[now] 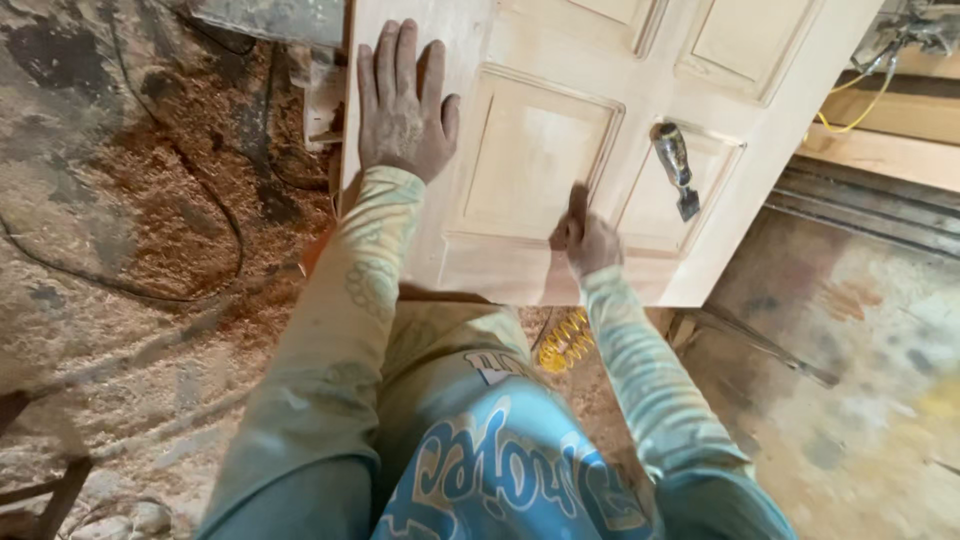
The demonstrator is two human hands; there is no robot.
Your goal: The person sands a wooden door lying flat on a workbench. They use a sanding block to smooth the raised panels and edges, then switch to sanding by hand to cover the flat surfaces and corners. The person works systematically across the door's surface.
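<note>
A pale, unfinished wooden panelled door is laid flat across the upper middle of the view, its near edge just above the person's knees. The left hand is spread flat, palm down and grasping nothing, on the door's left stile close to its outer edge. The right hand is clenched around a small dark object, too blurred to be identified, and is pressed against the groove beside a raised panel. A grey-handled chisel is rested on the panel to the right, apart from both hands. A sawdust-covered floor is seen left of the door, and a coiled yellow cable below its near edge.
</note>
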